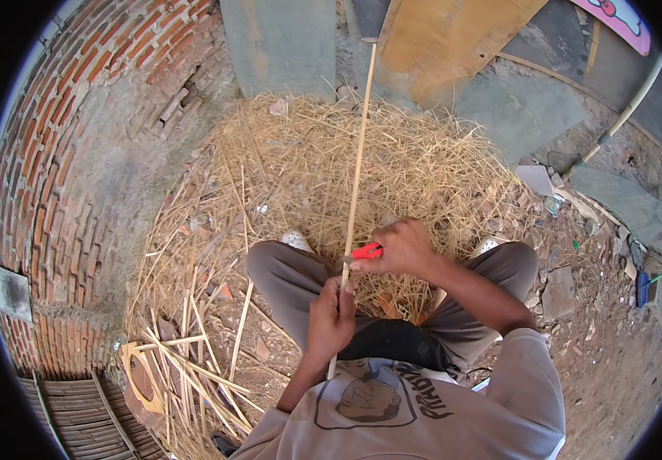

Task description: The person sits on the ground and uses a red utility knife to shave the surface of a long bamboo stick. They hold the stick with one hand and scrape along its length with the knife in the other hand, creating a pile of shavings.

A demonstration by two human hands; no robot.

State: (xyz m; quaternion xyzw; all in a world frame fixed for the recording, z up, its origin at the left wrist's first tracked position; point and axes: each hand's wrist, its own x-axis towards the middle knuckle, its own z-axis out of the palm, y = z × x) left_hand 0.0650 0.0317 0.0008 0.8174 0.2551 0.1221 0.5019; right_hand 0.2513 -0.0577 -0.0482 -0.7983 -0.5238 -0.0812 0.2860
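Observation:
A long, thin pale strip, seemingly split bamboo (359,153), runs from my waist up past my knees toward the boards at the top of the view. My left hand (331,318) is closed round its lower part. Just above, my right hand (401,247) grips a red-handled utility knife (367,251), its blade end against the strip. Little of the blade can be made out. Both hands are between my bent legs, in front of a black cloth or pad (401,345) on my lap.
Thin straw-like shavings (423,153) cover the ground ahead. Several cut strips (193,368) lie in a loose heap at lower left, near a brick wall (55,176). Grey sheets (279,54) and a brown board (453,46) lean at the far side. Rubble (557,291) lies to the right.

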